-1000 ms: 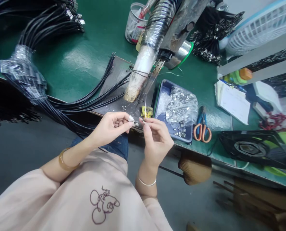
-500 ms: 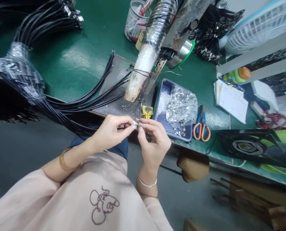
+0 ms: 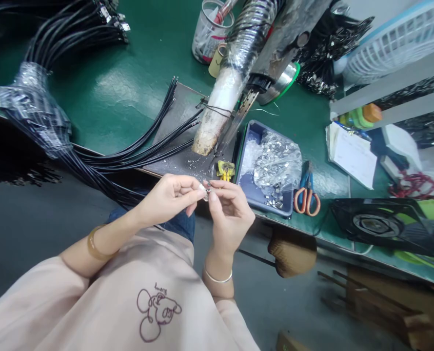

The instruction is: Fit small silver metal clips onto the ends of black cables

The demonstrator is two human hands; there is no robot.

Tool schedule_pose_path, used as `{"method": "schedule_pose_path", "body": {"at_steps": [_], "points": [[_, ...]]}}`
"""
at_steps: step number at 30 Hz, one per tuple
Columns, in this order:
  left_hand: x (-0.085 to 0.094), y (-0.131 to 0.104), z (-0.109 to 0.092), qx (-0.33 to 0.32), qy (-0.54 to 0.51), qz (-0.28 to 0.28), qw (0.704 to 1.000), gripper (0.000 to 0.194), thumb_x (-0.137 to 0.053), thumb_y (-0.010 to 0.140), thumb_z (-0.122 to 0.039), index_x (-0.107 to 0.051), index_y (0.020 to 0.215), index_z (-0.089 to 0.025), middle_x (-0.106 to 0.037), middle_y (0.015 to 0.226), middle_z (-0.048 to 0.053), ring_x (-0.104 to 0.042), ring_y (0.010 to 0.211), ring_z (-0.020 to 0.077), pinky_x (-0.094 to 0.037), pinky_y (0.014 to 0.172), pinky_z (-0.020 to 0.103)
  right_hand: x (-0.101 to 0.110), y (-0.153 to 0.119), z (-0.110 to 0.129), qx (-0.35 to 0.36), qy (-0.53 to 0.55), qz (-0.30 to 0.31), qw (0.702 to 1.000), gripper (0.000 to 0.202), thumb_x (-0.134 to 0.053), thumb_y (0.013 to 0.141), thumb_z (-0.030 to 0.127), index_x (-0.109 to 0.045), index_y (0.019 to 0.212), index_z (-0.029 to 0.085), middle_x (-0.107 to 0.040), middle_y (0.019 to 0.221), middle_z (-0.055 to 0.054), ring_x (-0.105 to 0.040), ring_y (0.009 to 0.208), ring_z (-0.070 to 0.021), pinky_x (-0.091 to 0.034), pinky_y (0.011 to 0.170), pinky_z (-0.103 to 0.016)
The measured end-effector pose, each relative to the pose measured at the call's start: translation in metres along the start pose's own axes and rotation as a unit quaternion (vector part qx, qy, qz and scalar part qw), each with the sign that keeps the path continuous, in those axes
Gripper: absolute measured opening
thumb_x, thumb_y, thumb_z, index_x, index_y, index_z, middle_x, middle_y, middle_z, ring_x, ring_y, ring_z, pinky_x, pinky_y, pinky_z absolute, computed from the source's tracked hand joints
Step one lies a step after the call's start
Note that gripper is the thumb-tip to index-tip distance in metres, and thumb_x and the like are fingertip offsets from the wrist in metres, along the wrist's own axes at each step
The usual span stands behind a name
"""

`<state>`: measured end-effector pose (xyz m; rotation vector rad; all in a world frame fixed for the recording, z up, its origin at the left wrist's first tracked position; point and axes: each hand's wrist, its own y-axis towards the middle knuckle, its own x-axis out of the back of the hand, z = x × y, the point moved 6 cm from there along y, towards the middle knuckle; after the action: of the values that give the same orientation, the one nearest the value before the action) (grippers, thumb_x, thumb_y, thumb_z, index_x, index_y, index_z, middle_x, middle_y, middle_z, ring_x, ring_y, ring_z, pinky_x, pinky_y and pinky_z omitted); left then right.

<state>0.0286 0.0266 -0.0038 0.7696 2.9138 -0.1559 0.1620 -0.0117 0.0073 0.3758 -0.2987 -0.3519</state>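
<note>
My left hand (image 3: 175, 196) is closed in a pinch, thumb against forefinger. A short dark stretch of black cable showed between these fingers a moment ago; now the fingers mostly cover it. Facing it, my right hand (image 3: 230, 208) pinches a small shiny metal connector (image 3: 207, 190) between thumb and fingertips. The fingertips of both hands meet at this piece, just in front of the bench edge. Just beyond them is a yellow sponge holder (image 3: 226, 169). A bundle of black cables (image 3: 110, 168) runs past my left forearm, several ends lying on the dark board (image 3: 166, 129).
A soldering iron (image 3: 244, 105) and a wrapped tube (image 3: 217, 114) reach down over the board. To the right are a blue tray (image 3: 251, 192) with a bag of metal clips (image 3: 277, 161), orange-handled pliers (image 3: 306, 195), a paper pad (image 3: 352, 153) and a black fan (image 3: 378, 224).
Both hands stay together at the small metal piece. My right hand has shifted slightly left, and my left-hand fingers have curled over the cable. The view has moved a little.
</note>
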Motion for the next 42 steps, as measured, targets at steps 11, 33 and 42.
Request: {"method": "schedule_pose_path", "body": {"at_steps": [11,33,42], "points": [[0.012,0.005,0.006,0.023,-0.038,-0.065,0.997,0.016,-0.071,0.073,-0.026,-0.063,0.066,-0.014,-0.041,0.051,-0.007,-0.033,0.048,0.0054,-0.026,0.049,0.021,0.005,-0.003,0.011,0.123,-0.045,-0.014,0.991,0.017,-0.071,0.087,0.009,-0.070,0.095,0.024,-0.077,0.093,0.000,-0.076,0.085,-0.0164,-0.066,0.076,-0.032],[0.017,0.012,0.002,0.007,-0.020,-0.116,0.993,0.016,-0.070,0.073,-0.028,-0.069,0.065,-0.014,-0.055,0.057,-0.001,-0.044,0.054,0.0079,-0.037,0.051,0.020,0.000,0.004,-0.001,0.107,-0.052,-0.006,0.993,0.011,-0.069,0.090,0.013,-0.067,0.092,0.023,-0.078,0.093,-0.001,-0.077,0.088,-0.0164,-0.064,0.072,-0.030],[0.019,0.019,0.000,0.005,-0.002,-0.150,0.989,0.018,-0.070,0.072,-0.028,-0.070,0.061,-0.013,-0.066,0.061,0.002,-0.055,0.058,0.0104,-0.045,0.055,0.021,-0.005,0.005,0.012,0.247,-0.186,-0.009,0.951,0.022,-0.070,0.086,0.006,-0.066,0.095,0.026,-0.081,0.096,-0.001,-0.078,0.085,-0.0162,-0.064,0.077,-0.029]]}}
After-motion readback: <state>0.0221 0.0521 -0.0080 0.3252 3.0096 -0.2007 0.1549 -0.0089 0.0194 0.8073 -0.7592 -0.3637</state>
